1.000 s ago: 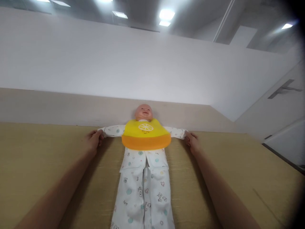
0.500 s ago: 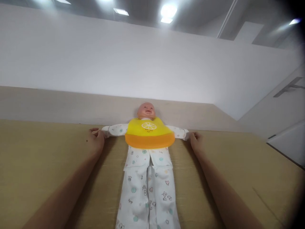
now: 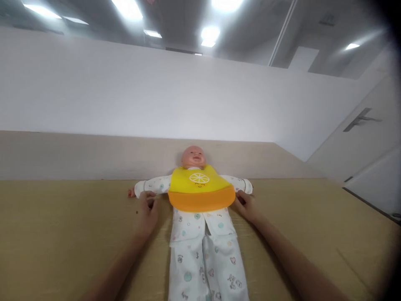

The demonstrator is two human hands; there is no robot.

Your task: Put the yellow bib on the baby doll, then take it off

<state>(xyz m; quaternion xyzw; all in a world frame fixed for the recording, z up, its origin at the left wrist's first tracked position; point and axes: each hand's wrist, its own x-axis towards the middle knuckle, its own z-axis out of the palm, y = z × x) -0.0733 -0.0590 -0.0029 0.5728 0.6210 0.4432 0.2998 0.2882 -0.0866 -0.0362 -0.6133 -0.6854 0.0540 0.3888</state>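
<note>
The doll lies face-up on the surface, trousers nearest; beyond, the left hand and right hand curl at its sleeves, gripping or not, I cannot tell; between them is the yellow bib; farther, its head; then a white wall.

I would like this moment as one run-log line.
doll: face-up on table; bib: yellow and orange, over chest; left hand: by doll's sleeve; right hand: by bib's edge; contact: unclear
</note>
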